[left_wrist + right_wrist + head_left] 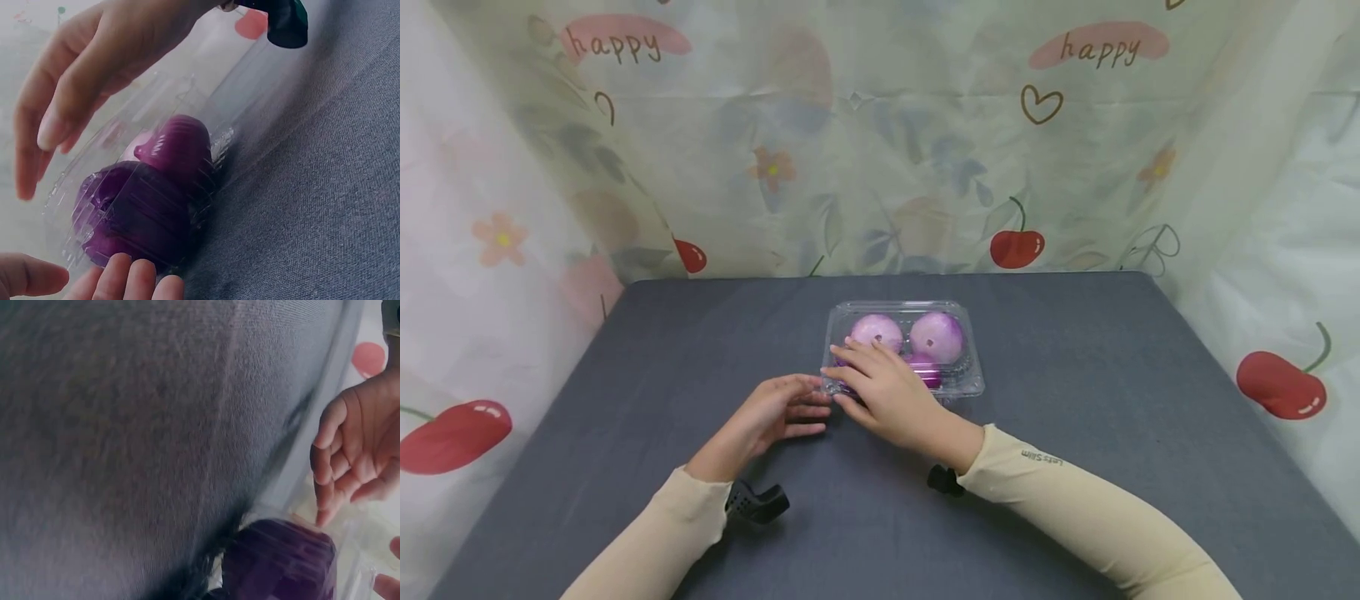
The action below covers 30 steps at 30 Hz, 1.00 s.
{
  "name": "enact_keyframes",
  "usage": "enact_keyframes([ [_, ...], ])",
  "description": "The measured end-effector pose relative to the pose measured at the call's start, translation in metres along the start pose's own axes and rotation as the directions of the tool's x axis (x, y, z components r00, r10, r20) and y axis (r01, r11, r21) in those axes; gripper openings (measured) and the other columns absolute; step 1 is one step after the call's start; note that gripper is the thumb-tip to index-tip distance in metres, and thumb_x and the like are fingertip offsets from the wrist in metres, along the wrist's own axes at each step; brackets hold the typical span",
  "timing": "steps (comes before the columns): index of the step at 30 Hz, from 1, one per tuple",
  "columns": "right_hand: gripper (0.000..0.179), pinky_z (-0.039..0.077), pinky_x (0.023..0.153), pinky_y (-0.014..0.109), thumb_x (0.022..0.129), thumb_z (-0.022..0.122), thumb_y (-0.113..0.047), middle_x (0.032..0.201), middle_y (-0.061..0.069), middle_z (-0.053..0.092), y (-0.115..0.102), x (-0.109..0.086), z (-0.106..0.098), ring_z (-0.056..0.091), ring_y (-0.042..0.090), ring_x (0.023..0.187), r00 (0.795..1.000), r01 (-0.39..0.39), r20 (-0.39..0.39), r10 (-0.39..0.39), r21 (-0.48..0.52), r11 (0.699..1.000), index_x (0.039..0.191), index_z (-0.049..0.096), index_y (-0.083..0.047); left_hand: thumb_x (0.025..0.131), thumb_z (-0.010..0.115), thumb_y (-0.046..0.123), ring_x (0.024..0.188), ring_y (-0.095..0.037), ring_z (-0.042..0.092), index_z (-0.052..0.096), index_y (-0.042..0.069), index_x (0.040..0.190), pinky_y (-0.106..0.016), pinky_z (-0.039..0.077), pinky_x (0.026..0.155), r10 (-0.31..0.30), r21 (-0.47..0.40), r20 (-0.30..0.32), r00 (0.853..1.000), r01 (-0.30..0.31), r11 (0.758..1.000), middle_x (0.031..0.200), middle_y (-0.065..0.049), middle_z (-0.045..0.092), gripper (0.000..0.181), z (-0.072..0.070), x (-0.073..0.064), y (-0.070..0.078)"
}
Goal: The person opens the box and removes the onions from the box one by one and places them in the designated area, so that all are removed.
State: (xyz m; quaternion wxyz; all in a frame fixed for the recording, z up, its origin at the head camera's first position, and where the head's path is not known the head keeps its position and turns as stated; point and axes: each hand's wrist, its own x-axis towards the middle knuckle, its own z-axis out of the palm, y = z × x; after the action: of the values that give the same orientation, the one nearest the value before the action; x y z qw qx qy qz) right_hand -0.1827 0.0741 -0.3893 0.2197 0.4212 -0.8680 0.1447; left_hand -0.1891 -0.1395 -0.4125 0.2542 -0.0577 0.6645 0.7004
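Note:
A clear plastic clamshell box holds several purple onions at the table's middle. My right hand reaches over the box's near left part, fingers extended across the lid and hiding some of the contents. At the near left corner is my left hand, palm turned inward, its fingertips right by the box's side. In the left wrist view, a dark purple onion shows through the plastic, with the left fingertips just in front of it. Neither hand has its fingers curled round anything.
A dark grey cloth covers the table. Behind it and along both sides hangs a printed curtain with cherries and flowers. Black wrist devices hang under both sleeves.

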Motion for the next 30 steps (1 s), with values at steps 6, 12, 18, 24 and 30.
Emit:
enact_keyframes([
  [6, 0.025, 0.035, 0.114, 0.050, 0.091, 0.067, -0.030, 0.136, 0.009, 0.057, -0.003, 0.000, 0.008, 0.046, 0.028, 0.134, 1.000, -0.026, 0.016, 0.026, 0.010, 1.000, 0.111, 0.070, -0.015, 0.102, 0.045, 0.019, 0.089, -0.018, 0.069, 0.053, 0.002, 0.117, -0.041, 0.060, 0.083, -0.002, -0.008, 0.009, 1.000, 0.002, 1.000, 0.093, -0.004, 0.069, 0.025, 0.001, -0.001, -0.002],
  [12, 0.023, 0.036, 0.113, 0.053, 0.088, 0.071, -0.027, 0.136, 0.011, 0.058, -0.005, 0.003, 0.014, 0.047, 0.030, 0.133, 0.999, -0.041, -0.019, 0.041, -0.010, 0.999, 0.106, 0.070, -0.013, 0.102, 0.046, 0.019, 0.089, -0.018, 0.069, 0.057, 0.005, 0.111, -0.041, 0.060, 0.084, -0.002, -0.007, 0.036, 0.999, 0.002, 1.000, 0.094, -0.003, 0.069, 0.020, 0.000, 0.000, -0.002],
  [18, 0.021, 0.038, 0.111, 0.052, 0.087, 0.072, -0.027, 0.136, 0.010, 0.057, -0.007, 0.006, 0.018, 0.047, 0.028, 0.134, 0.997, -0.071, -0.016, 0.070, -0.052, 0.996, 0.104, 0.070, -0.015, 0.101, 0.048, 0.020, 0.090, -0.018, 0.069, 0.059, 0.009, 0.109, -0.041, 0.060, 0.085, 0.005, -0.022, 0.064, 0.998, -0.003, 1.000, 0.095, -0.002, 0.070, 0.018, 0.000, -0.001, -0.003],
  [24, 0.018, 0.041, 0.110, 0.051, 0.087, 0.072, -0.027, 0.136, 0.011, 0.058, -0.007, 0.008, 0.022, 0.049, 0.029, 0.132, 0.997, -0.076, -0.017, 0.075, -0.073, 0.994, 0.100, 0.071, -0.014, 0.100, 0.051, 0.019, 0.088, -0.017, 0.069, 0.061, 0.013, 0.101, -0.039, 0.060, 0.083, 0.009, -0.038, 0.072, 0.997, -0.007, 0.999, 0.094, -0.001, 0.069, 0.012, -0.001, 0.000, -0.004],
  [30, 0.019, 0.042, 0.109, 0.048, 0.086, 0.073, -0.026, 0.134, 0.011, 0.059, -0.006, 0.009, 0.023, 0.051, 0.030, 0.129, 0.997, -0.072, -0.026, 0.070, -0.072, 0.995, 0.098, 0.072, -0.013, 0.099, 0.053, 0.018, 0.087, -0.016, 0.068, 0.064, 0.015, 0.096, -0.038, 0.061, 0.082, 0.009, -0.061, 0.087, 0.996, -0.004, 0.998, 0.093, -0.001, 0.070, 0.011, -0.001, 0.001, -0.005],
])
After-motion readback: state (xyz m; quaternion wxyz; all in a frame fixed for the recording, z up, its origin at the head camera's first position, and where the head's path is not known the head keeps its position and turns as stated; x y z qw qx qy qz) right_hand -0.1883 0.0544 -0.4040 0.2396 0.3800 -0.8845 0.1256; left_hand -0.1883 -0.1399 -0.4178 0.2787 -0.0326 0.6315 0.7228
